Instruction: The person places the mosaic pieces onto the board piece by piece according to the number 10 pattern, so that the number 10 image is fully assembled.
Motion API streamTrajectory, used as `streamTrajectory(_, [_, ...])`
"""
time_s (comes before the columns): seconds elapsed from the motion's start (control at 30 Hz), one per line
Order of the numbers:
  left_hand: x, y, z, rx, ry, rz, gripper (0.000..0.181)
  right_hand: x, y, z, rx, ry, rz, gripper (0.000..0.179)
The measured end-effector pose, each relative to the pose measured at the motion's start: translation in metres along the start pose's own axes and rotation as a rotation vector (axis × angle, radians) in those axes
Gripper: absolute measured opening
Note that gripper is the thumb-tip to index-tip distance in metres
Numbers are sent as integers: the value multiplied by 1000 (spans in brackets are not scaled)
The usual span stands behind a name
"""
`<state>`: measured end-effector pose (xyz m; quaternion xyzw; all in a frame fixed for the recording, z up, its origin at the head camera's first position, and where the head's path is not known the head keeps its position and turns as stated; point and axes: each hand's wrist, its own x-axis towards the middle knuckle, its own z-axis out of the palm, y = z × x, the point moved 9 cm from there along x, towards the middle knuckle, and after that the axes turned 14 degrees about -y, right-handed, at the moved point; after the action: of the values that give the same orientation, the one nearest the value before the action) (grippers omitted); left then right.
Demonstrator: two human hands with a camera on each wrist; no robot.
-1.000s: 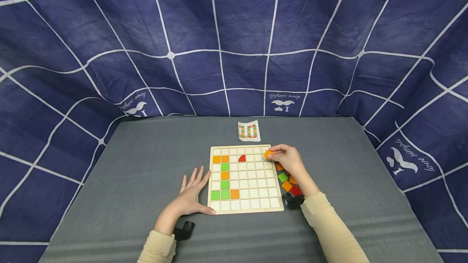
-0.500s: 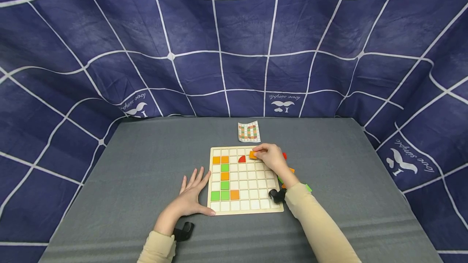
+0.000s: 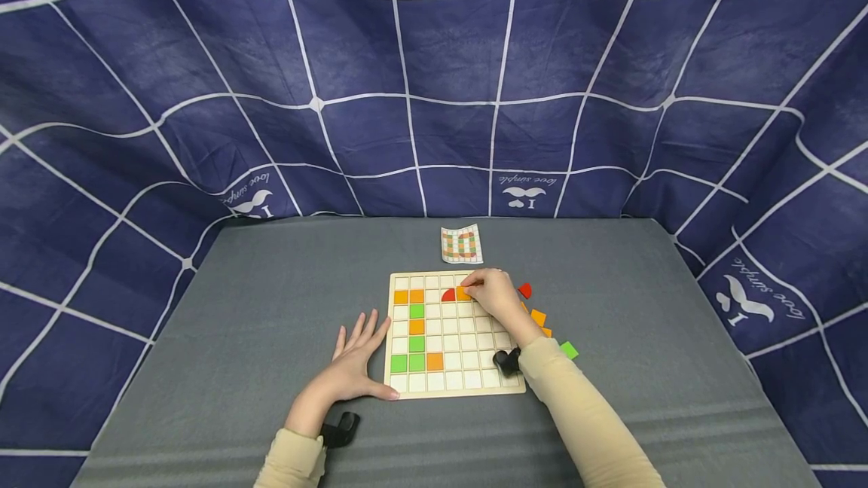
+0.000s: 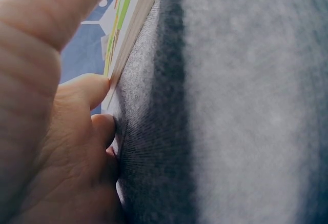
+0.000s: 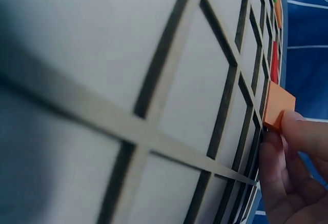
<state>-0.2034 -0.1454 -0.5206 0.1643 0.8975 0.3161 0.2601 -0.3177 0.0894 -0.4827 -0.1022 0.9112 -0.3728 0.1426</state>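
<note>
An orange square tile (image 5: 279, 104) is pinched between the thumb and fingers of my right hand (image 3: 496, 297), at a cell just right of the red quarter-circle tile (image 3: 448, 295). In the right wrist view the tile stands tilted against the grid. Beneath it lies a pale wooden grid board (image 3: 461, 391) with orange and green square tiles in its left columns. My left hand (image 3: 356, 364) lies with fingers spread along the board's left edge, its thumb touching the near left corner. The left wrist view shows the fingers (image 4: 89, 88) against the board's side.
Beyond the board lies a small printed pattern card (image 3: 462, 244). Loose tiles sit right of the board: a red quarter-circle piece (image 3: 525, 291), orange squares (image 3: 538, 318) and a green square (image 3: 568, 350); my right forearm hides others. A blue curtain (image 3: 447, 134) hangs behind the grey table (image 3: 305, 262).
My right hand has carried the orange tile leftward over the board's upper rows, from the right edge to beside the red quarter-circle. The left hand has stayed where it was.
</note>
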Motion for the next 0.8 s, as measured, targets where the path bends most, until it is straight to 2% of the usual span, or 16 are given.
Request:
streamTrajectory(0.2, [0, 1, -1, 9, 0, 4, 131, 1, -4, 2, -76, 22, -9, 6])
streamTrajectory(0.4, [0, 0, 0, 7, 5, 4, 131, 2, -3, 4, -72, 16, 20, 9])
streamTrajectory(0.57, [1, 1, 0, 7, 6, 1, 131, -3, 2, 0, 13, 10, 28, 14])
streamTrajectory(0.8, [0, 0, 0, 11, 7, -6, 132, -14, 27, -21, 205, 19, 89, 19])
